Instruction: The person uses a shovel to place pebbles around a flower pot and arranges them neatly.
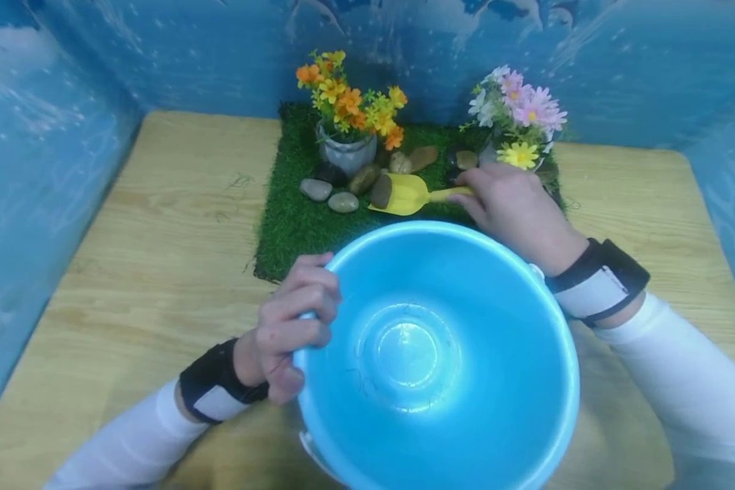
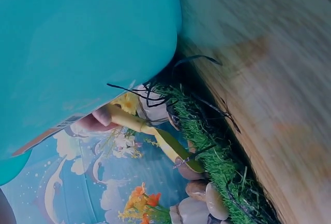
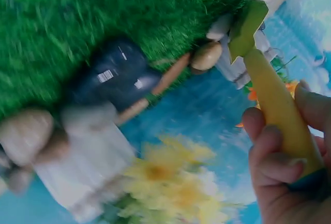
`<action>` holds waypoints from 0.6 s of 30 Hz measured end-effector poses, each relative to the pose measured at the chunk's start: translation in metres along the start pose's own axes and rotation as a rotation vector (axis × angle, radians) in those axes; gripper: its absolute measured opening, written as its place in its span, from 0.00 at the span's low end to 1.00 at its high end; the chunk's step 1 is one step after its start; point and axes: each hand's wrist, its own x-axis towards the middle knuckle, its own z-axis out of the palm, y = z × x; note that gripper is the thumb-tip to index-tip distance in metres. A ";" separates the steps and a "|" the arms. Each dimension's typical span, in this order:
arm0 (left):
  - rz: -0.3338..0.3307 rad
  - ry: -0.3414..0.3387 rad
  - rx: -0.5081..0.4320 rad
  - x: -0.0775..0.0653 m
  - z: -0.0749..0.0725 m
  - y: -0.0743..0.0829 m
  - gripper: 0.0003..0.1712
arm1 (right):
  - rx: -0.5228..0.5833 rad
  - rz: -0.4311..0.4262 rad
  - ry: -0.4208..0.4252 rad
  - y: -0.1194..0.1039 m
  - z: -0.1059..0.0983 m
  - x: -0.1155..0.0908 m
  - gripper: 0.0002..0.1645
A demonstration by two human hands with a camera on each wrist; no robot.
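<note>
My left hand grips the left rim of a light blue bucket, its fingers curled over the edge. The bucket's mouth tilts toward the head camera, and a few dark strands lie inside. Beyond the bucket, my right hand grips the handle of a yellow toy shovel. A brown stone sits at the front of the shovel's blade, over the artificial grass mat. In the right wrist view, thumb and fingers wrap the yellow handle. The bucket's outer wall fills much of the left wrist view.
Orange and yellow flowers stand in a grey pot; pink and white flowers stand near my right hand. Several stones lie between, including a pale one. The wooden table meets blue dolphin-print walls.
</note>
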 end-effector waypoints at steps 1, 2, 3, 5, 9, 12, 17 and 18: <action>-0.007 -0.003 0.000 -0.002 -0.001 0.000 0.29 | -0.013 -0.027 0.010 -0.003 -0.002 0.001 0.13; -0.014 -0.007 0.000 -0.003 -0.001 0.000 0.30 | -0.024 -0.056 0.020 -0.007 -0.004 0.001 0.13; -0.022 -0.012 -0.001 -0.005 -0.002 0.000 0.30 | -0.033 -0.082 0.028 -0.010 -0.006 0.001 0.13; -0.034 -0.023 -0.003 -0.010 -0.004 0.000 0.30 | -0.049 -0.132 0.048 -0.015 -0.009 0.001 0.13; -0.049 -0.037 -0.009 -0.016 -0.006 0.000 0.30 | -0.060 -0.168 0.073 -0.023 -0.015 0.000 0.13; -0.049 -0.037 -0.011 -0.017 -0.006 -0.001 0.29 | -0.060 -0.166 0.085 -0.024 -0.019 -0.003 0.14; -0.045 -0.036 -0.003 -0.018 -0.006 -0.001 0.29 | -0.065 -0.132 0.125 -0.018 -0.027 -0.012 0.13; -0.045 -0.036 -0.001 -0.018 -0.006 -0.001 0.29 | -0.066 -0.120 0.135 -0.016 -0.029 -0.015 0.13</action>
